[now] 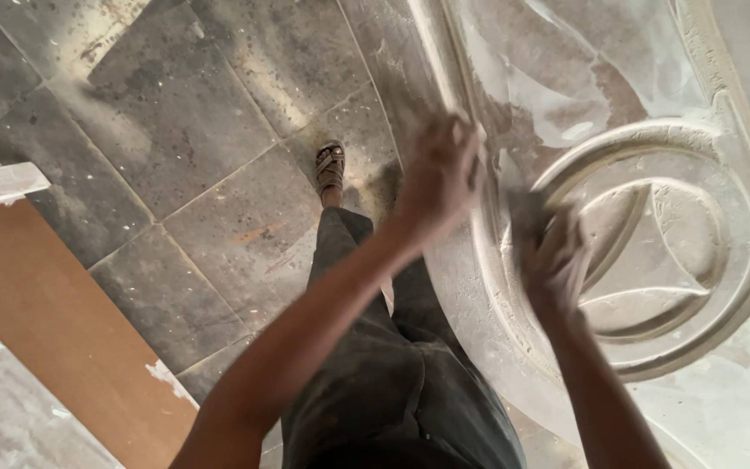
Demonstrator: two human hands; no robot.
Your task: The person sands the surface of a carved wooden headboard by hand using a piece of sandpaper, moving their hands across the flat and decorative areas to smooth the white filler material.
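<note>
Both hands, left hand and right hand, press the carved panel.

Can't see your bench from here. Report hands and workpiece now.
Left hand on carved panel edge. Right hand pressing dark pad on ring moulding. Dust everywhere, nothing blocking.

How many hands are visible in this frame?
2. The left hand rests on the carved panel's raised edge; the right hand presses on its circular moulding. No others show.
</note>
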